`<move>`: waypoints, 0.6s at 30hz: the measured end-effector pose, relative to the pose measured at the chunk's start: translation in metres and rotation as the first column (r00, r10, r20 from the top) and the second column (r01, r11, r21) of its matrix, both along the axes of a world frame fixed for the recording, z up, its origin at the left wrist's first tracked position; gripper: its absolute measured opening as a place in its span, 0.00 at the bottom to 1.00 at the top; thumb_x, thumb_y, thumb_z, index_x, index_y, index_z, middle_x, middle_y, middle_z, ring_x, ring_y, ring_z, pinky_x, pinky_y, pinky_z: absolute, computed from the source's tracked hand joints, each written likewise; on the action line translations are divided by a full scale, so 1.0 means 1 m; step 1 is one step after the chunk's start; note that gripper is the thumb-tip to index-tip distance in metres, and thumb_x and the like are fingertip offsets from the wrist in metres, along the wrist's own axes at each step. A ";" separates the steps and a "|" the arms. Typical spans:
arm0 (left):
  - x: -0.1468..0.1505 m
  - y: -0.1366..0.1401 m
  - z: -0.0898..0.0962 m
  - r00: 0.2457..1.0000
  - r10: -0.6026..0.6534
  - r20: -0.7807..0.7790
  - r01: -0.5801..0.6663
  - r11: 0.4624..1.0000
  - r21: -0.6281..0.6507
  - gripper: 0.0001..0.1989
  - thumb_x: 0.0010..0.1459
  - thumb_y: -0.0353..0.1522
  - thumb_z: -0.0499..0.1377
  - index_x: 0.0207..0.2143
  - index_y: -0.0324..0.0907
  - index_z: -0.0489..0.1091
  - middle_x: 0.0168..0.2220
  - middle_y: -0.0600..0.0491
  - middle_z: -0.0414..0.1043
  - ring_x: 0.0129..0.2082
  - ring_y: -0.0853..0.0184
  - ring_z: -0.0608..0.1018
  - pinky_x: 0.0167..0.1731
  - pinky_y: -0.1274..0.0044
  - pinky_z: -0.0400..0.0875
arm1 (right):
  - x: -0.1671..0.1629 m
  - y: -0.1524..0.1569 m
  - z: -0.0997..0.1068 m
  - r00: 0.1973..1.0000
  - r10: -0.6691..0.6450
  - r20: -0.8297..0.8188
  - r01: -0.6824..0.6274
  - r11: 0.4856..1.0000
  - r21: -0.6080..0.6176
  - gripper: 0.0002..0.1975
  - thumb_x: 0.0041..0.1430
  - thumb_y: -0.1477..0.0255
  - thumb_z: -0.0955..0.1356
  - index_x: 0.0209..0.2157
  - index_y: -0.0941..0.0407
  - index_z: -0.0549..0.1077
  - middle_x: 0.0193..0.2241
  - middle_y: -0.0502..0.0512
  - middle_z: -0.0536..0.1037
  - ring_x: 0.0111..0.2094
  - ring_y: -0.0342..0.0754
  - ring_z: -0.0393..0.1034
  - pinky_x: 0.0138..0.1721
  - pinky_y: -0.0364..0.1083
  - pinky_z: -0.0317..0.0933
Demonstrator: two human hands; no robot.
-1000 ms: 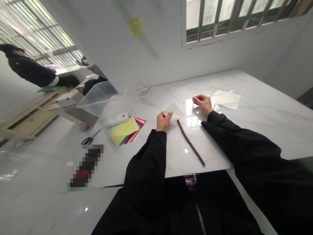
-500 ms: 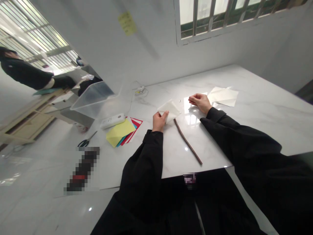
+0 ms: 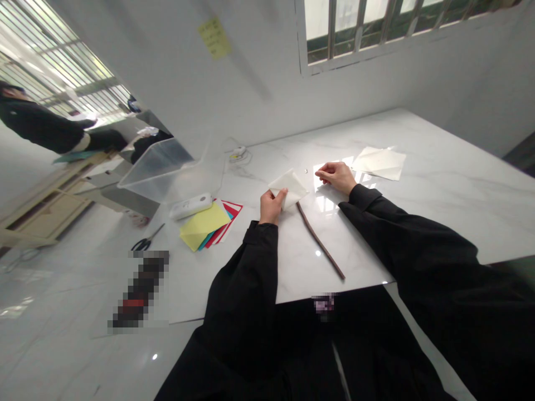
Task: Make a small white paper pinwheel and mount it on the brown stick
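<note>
My left hand (image 3: 271,206) is closed on a folded cream sheet of paper (image 3: 295,186), thumb on top and fingers underneath. To its right my right hand (image 3: 337,177) hovers over the tabletop with thumb and fingertips pinched together. Whatever those fingertips may hold is too small to make out. A thin brown stick (image 3: 321,240) lies slantwise on the table, its upper end close to the held sheet. Between the hands rests a tiny shiny object (image 3: 306,171). Behind my right hand are flat cream sheets (image 3: 381,162).
On the left lie coloured sheets (image 3: 204,225), a white elongated device (image 3: 191,206), scissors (image 3: 146,239) and a blurred-out dark item (image 3: 140,292). A clear plastic bin (image 3: 161,172) stands behind them. A cable (image 3: 240,155) sits near the wall. Another person (image 3: 42,125) is at far left.
My right hand has moved slightly left, towards the held sheet, still pinched. My left hand keeps the sheet in almost the same place.
</note>
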State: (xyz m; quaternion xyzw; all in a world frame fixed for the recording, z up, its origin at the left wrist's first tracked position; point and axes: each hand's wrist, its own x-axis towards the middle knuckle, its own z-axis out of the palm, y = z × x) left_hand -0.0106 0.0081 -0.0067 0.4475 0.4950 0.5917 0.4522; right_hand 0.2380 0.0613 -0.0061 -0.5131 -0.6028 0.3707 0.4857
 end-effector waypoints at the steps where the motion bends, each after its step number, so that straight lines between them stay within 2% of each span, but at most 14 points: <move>1: 0.000 0.000 0.000 1.000 0.001 0.001 -0.001 1.000 -0.001 0.24 0.42 0.43 0.74 0.38 0.37 0.80 0.41 0.44 0.82 0.41 0.58 0.82 0.45 0.70 0.74 | 0.000 -0.001 0.000 1.000 0.005 0.012 -0.005 1.000 -0.003 0.15 0.55 0.60 0.76 0.34 0.58 0.81 0.26 0.56 0.81 0.25 0.46 0.74 0.30 0.45 0.70; 9: 0.000 0.000 0.000 1.000 -0.009 0.011 0.009 1.000 0.013 0.25 0.42 0.43 0.74 0.38 0.36 0.80 0.40 0.44 0.82 0.40 0.58 0.82 0.45 0.70 0.74 | -0.001 -0.004 0.002 0.997 0.018 0.081 -0.024 0.997 0.070 0.12 0.57 0.62 0.75 0.32 0.59 0.83 0.23 0.55 0.81 0.22 0.44 0.73 0.25 0.42 0.66; 14: -0.001 0.001 -0.001 1.000 -0.021 -0.012 0.022 0.999 0.027 0.27 0.41 0.45 0.74 0.39 0.35 0.79 0.41 0.44 0.83 0.41 0.58 0.82 0.46 0.69 0.74 | -0.004 -0.006 0.004 0.996 0.022 0.088 -0.021 1.000 -0.014 0.08 0.57 0.69 0.75 0.34 0.60 0.83 0.23 0.54 0.81 0.21 0.42 0.73 0.24 0.40 0.67; 18: 0.000 0.001 -0.001 0.999 -0.018 -0.029 0.019 1.000 0.023 0.28 0.41 0.46 0.74 0.40 0.35 0.79 0.41 0.44 0.83 0.41 0.58 0.82 0.45 0.69 0.75 | -0.004 -0.002 0.001 0.998 0.066 -0.002 -0.066 0.996 -0.059 0.06 0.61 0.72 0.73 0.36 0.61 0.82 0.26 0.56 0.83 0.24 0.42 0.76 0.29 0.41 0.73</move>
